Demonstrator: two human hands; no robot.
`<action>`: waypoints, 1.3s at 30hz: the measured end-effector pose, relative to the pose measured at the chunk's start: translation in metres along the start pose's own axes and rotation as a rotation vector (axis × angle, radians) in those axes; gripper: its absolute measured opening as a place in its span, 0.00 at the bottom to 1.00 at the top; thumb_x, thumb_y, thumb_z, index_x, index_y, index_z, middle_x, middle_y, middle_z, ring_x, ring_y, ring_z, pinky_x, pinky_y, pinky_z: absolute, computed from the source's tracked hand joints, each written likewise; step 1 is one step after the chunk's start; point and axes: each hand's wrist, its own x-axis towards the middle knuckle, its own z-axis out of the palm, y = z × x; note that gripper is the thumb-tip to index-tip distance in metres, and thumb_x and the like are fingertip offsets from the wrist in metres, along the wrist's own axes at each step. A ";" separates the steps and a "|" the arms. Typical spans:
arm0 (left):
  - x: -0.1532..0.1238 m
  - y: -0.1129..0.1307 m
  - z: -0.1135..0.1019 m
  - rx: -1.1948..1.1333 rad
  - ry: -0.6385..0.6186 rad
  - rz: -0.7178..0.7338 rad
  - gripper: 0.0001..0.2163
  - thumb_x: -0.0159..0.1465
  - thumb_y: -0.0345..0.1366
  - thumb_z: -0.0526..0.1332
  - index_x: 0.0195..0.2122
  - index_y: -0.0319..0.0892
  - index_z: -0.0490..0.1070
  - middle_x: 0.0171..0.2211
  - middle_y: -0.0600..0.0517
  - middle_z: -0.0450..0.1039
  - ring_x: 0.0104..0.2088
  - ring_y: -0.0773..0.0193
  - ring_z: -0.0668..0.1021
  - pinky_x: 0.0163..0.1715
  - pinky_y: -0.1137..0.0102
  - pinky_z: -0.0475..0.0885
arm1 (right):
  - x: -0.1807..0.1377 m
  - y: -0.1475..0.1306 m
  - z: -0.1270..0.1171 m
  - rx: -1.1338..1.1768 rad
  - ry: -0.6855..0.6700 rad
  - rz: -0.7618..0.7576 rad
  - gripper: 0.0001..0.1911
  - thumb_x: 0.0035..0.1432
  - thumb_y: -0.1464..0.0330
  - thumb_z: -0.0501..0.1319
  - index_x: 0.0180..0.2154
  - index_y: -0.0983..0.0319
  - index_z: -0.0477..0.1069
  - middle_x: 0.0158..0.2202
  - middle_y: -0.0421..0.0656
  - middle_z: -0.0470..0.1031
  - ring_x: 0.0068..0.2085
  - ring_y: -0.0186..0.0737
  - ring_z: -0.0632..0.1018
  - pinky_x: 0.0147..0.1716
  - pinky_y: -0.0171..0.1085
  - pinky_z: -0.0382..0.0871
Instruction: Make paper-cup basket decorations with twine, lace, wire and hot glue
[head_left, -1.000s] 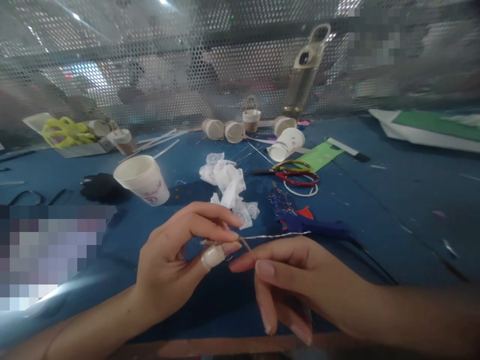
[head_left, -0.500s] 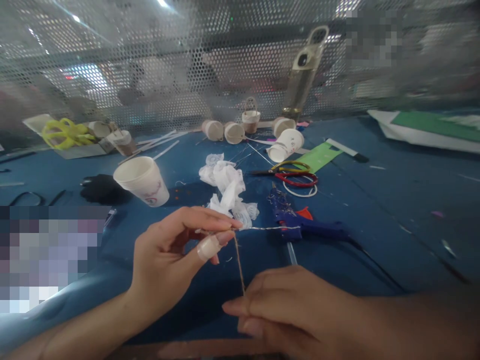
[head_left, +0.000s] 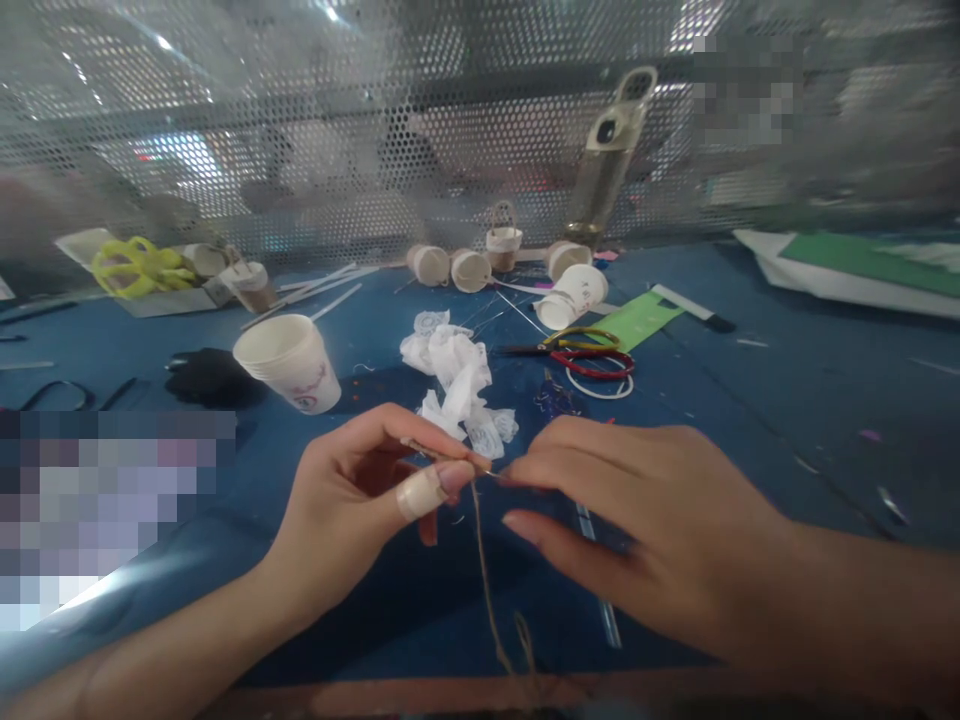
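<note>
Grasping twine (head_left: pixel 484 560) and a thin wire (head_left: pixel 492 475) just below the centre of the frame, pinched together between thumb and fingertips in the grip of the left hand (head_left: pixel 334 505); letting the twine hang from there towards the bottom edge, beside a loose loop; wearing a pale band (head_left: pixel 420 494) on the left thumb; reaching to the wire's end with the fingertips of the right hand (head_left: pixel 645 490), thumb spread apart below; cannot tell whether grasping the wire in that grip or only touching it; partly covering a clear stick (head_left: pixel 609 620) and a blue glue gun (head_left: pixel 553 397) with the right hand, right of centre; facing crumpled white lace (head_left: pixel 457 370) at the centre and scissors (head_left: pixel 592 355) with red and yellow handles to its right; seeing a white paper cup (head_left: pixel 289 362) tilted at centre left, a green sheet (head_left: pixel 641 318) at centre right; finding small cups (head_left: pixel 471 270) along the far side of the blue worktop (head_left: pixel 787 440), before a perforated panel (head_left: pixel 337 160) and a bottle (head_left: pixel 600 180) at upper right
</note>
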 end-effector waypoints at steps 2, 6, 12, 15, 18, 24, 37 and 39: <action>0.000 -0.001 0.000 -0.019 -0.010 -0.025 0.02 0.63 0.30 0.70 0.36 0.44 0.80 0.35 0.51 0.82 0.22 0.71 0.77 0.19 0.79 0.77 | 0.000 0.003 0.004 0.186 -0.066 0.062 0.10 0.69 0.68 0.58 0.35 0.61 0.74 0.29 0.38 0.76 0.26 0.31 0.73 0.24 0.32 0.61; 0.002 -0.001 0.001 -0.113 -0.018 -0.103 0.03 0.63 0.30 0.70 0.36 0.43 0.79 0.34 0.52 0.82 0.21 0.73 0.76 0.17 0.81 0.76 | 0.001 0.003 0.005 0.452 -0.108 0.135 0.12 0.69 0.70 0.58 0.30 0.61 0.70 0.25 0.33 0.71 0.25 0.26 0.69 0.25 0.28 0.59; 0.007 0.000 0.005 -0.259 -0.043 -0.207 0.05 0.61 0.31 0.72 0.38 0.46 0.81 0.31 0.54 0.81 0.22 0.73 0.75 0.14 0.85 0.72 | 0.006 0.002 0.007 0.466 -0.105 0.157 0.13 0.66 0.72 0.60 0.27 0.61 0.71 0.22 0.34 0.69 0.24 0.27 0.68 0.25 0.29 0.60; 0.008 0.000 0.006 -0.254 -0.014 -0.266 0.03 0.59 0.32 0.73 0.34 0.43 0.82 0.31 0.53 0.80 0.18 0.76 0.71 0.13 0.85 0.71 | 0.007 0.002 0.008 0.439 -0.072 0.143 0.14 0.66 0.73 0.60 0.25 0.61 0.71 0.22 0.34 0.68 0.23 0.27 0.67 0.24 0.29 0.60; 0.008 0.000 0.005 -0.222 0.008 -0.280 0.04 0.57 0.33 0.74 0.31 0.41 0.82 0.36 0.51 0.81 0.18 0.77 0.71 0.12 0.84 0.71 | 0.006 0.003 0.010 0.434 -0.074 0.137 0.15 0.66 0.72 0.60 0.25 0.61 0.70 0.21 0.34 0.67 0.23 0.28 0.67 0.24 0.29 0.60; 0.006 -0.001 0.004 -0.188 -0.022 -0.258 0.01 0.59 0.33 0.73 0.31 0.44 0.83 0.39 0.52 0.81 0.19 0.78 0.72 0.14 0.85 0.72 | 0.005 0.005 0.011 0.420 -0.068 0.156 0.17 0.66 0.72 0.61 0.23 0.62 0.67 0.21 0.34 0.66 0.23 0.27 0.67 0.24 0.29 0.59; 0.004 -0.001 0.007 -0.115 -0.040 -0.251 0.03 0.60 0.33 0.72 0.31 0.41 0.81 0.37 0.52 0.79 0.18 0.78 0.73 0.14 0.84 0.73 | 0.001 0.009 0.018 0.322 -0.020 0.072 0.14 0.65 0.73 0.63 0.25 0.63 0.72 0.22 0.35 0.70 0.23 0.27 0.68 0.24 0.29 0.58; 0.004 0.000 0.008 -0.118 -0.052 -0.251 0.02 0.61 0.33 0.71 0.31 0.42 0.81 0.36 0.54 0.79 0.18 0.78 0.73 0.15 0.84 0.73 | -0.001 0.009 0.020 0.295 0.001 0.047 0.13 0.66 0.72 0.62 0.27 0.63 0.74 0.23 0.36 0.72 0.24 0.27 0.69 0.24 0.29 0.58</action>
